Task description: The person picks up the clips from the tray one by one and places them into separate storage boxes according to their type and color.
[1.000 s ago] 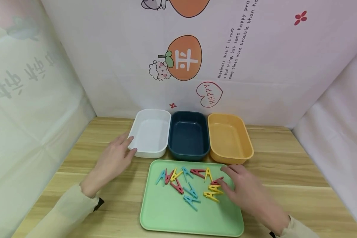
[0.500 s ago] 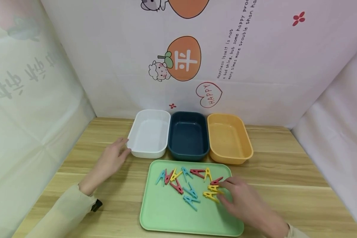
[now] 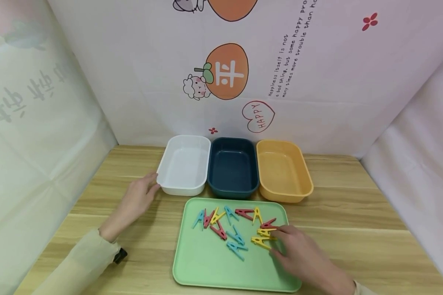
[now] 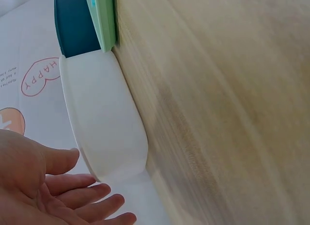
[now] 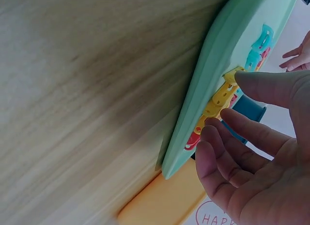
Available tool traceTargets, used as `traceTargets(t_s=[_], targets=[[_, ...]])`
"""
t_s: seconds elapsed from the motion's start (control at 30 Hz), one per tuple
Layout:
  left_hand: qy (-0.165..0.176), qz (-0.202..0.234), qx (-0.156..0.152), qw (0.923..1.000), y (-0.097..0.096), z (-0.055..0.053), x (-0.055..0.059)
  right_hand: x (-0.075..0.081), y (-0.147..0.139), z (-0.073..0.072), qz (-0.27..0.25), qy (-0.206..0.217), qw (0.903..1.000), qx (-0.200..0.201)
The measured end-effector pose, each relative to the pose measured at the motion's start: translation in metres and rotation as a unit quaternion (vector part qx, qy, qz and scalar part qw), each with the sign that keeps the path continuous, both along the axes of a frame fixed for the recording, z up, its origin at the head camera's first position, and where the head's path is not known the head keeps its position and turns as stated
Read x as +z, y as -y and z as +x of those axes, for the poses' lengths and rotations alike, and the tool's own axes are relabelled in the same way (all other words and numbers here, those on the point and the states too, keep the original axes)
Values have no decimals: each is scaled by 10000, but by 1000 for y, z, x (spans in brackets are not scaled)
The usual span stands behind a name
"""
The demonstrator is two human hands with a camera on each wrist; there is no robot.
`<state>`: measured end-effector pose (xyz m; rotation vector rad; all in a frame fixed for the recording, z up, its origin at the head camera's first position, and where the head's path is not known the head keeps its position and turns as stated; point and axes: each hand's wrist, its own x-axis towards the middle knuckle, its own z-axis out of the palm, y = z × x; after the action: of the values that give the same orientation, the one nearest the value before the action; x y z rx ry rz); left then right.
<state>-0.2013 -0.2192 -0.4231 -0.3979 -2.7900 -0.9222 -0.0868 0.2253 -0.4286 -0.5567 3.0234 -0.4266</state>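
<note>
My right hand (image 3: 299, 254) hovers at the right side of a green tray (image 3: 206, 272), thumb and index finger apart. Its fingertips come right up to the legs of a yellow clothespin (image 3: 261, 241); a second yellow clothespin (image 3: 266, 232) and a red clothespin (image 3: 268, 223) lie just behind. In the right wrist view the thumb overlaps the end of a yellow clothespin (image 5: 224, 94), the other fingers loosely bent. On the left, my left hand (image 3: 134, 200) has its fingertips at the near-left corner of a white container (image 3: 182, 191), fingers loosely extended in the left wrist view.
Beside the white container stand a dark blue container (image 3: 233, 193) and a yellow-orange container (image 3: 286, 197), lined up against the printed cloth backdrop (image 3: 151, 90). Blue clothespins (image 3: 236, 250) and more red and yellow ones are scattered over the tray. Everything rests on a wood-grain table (image 3: 354, 229).
My right hand has shifted down the tray, from beside the red clothespin to the yellow ones below it. The left hand has drawn back slightly at the white container's corner.
</note>
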Motion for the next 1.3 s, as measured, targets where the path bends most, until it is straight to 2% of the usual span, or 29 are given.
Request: traceTargets(t_s=[0.23, 0.33, 0.53, 0.7, 0.93, 1.3], targets=[[-30, 96, 15, 9999, 0, -1, -3, 0, 4, -1, 14, 328, 9994, -135], [5, 315, -60, 9995, 3, -3, -5, 1, 6, -1, 85, 354, 9992, -165], [255, 985, -164, 9947, 9, -7, -9, 0, 4, 0, 7, 12, 9997, 227], [284, 1160, -129, 9928, 10, -9, -13, -2, 4, 1, -65, -249, 9980, 575], [273, 1267, -119, 9915, 12, -10, -16, -5, 5, 3, -39, -47, 9993, 375], [383, 1425, -98, 9890, 14, -12, -15, -6, 5, 2, -101, -321, 9987, 390]])
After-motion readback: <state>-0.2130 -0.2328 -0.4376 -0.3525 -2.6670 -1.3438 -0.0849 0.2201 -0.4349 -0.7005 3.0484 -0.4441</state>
